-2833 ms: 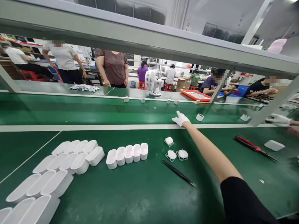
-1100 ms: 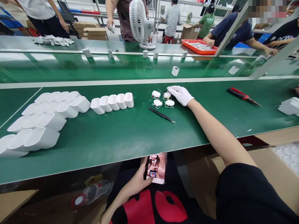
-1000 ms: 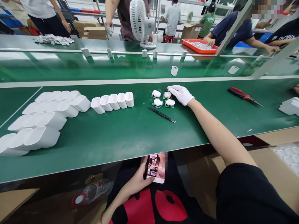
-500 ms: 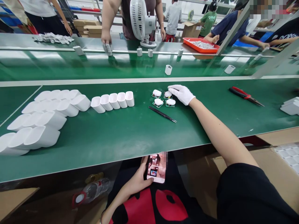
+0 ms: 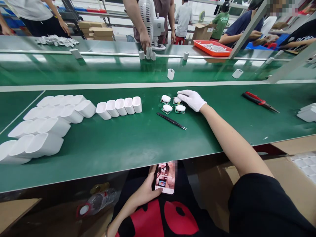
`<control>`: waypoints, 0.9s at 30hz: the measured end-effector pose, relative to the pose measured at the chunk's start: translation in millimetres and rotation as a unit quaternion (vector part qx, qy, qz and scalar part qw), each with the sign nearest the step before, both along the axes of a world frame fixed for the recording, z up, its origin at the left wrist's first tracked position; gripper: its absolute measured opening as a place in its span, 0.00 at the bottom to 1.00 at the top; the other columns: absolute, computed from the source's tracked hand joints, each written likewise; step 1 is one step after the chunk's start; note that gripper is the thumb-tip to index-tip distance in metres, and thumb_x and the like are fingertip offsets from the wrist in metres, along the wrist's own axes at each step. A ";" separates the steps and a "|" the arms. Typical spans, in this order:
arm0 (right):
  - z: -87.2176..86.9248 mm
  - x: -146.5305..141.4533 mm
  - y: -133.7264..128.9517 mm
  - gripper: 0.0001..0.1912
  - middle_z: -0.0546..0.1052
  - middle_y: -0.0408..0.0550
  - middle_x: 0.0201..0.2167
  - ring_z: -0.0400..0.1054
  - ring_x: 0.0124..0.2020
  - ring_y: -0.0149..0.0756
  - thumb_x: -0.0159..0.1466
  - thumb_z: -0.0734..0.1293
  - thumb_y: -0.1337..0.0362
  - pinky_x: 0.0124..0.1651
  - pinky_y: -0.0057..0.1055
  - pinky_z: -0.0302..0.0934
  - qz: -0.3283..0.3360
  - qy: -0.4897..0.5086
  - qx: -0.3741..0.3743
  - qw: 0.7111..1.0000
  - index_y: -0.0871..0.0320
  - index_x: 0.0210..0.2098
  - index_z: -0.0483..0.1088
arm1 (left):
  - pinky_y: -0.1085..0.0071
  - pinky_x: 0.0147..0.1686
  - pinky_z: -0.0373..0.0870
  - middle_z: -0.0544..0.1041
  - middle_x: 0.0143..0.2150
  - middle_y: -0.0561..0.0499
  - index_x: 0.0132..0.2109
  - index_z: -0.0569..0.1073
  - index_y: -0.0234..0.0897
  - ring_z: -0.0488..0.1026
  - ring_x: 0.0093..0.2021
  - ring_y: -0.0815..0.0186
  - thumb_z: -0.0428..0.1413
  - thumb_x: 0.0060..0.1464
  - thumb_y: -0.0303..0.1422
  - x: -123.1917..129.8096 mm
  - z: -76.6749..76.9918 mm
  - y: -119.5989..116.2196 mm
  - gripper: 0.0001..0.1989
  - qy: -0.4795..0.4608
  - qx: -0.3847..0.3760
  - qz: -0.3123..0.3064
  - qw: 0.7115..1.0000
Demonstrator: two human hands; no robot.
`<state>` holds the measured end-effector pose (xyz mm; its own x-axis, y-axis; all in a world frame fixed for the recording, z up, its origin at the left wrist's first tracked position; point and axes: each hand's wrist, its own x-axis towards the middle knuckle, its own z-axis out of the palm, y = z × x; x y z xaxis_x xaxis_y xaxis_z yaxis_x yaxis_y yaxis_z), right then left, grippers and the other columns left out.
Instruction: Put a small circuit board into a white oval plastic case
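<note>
My left hand [image 5: 147, 190], bare, holds a phone [image 5: 166, 179] with a lit screen below the table edge. On the green table [image 5: 118, 138] rests my right hand [image 5: 192, 99] in a white glove, its fingertips on the back right one of several small circuit boards with white tops [image 5: 180, 108]. Whether the fingers grip that board is hard to make out. Black tweezers [image 5: 171, 120] lie just in front of the boards. A row of white cups [image 5: 120, 107] stands to the left, beside a larger group of white housings [image 5: 44, 144].
Red-handled pliers [image 5: 260, 102] lie at the right, near white pieces [image 5: 307, 112]. Beyond a white strip, a green belt [image 5: 98, 70] bears small white housings [image 5: 171, 74]. Behind are a fan [image 5: 158, 28], a red tray [image 5: 212, 47] and several people. A bottle [image 5: 98, 202] lies under the table.
The housings on the belt have shifted left. A person's hand across the belt has moved right, to in front of the fan. Both my hands have stayed where they were.
</note>
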<state>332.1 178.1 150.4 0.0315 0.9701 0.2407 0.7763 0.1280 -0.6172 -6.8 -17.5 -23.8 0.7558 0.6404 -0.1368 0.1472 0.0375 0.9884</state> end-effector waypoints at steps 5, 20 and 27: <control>0.3 -0.5 0.6 0.17 0.74 0.52 0.50 0.67 0.52 0.43 0.63 0.63 0.59 0.59 0.41 0.58 -0.006 -0.008 -0.003 1.000 0.60 0.48 0.73 | 0.52 0.66 0.29 0.34 0.72 0.46 0.69 0.38 0.42 0.28 0.70 0.51 0.57 0.54 0.33 0.1 -0.4 0.1 0.45 0.004 0.004 -0.001 1.000; 0.0 -0.4 1.0 0.17 0.74 0.52 0.50 0.67 0.52 0.43 0.63 0.63 0.59 0.59 0.41 0.58 -0.002 0.003 -0.005 1.000 0.61 0.48 0.73 | 0.52 0.66 0.28 0.32 0.72 0.47 0.69 0.37 0.42 0.28 0.70 0.53 0.56 0.50 0.26 -2.1 -6.7 -2.0 0.47 0.032 0.000 0.009 0.999; -3.7 1.7 2.2 0.19 0.74 0.52 0.50 0.67 0.52 0.43 0.64 0.62 0.58 0.59 0.39 0.58 0.003 -0.001 0.001 1.000 0.60 0.49 0.73 | 0.51 0.65 0.29 0.33 0.72 0.46 0.69 0.36 0.41 0.27 0.70 0.54 0.54 0.47 0.21 -1.2 -8.1 -1.7 0.48 0.035 0.012 0.007 0.999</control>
<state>333.8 180.2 146.8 0.0248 0.9698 0.2428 0.7769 0.1342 -0.6152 -8.0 -19.3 -31.9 0.7351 0.6552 -0.1742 0.2163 0.0168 0.9762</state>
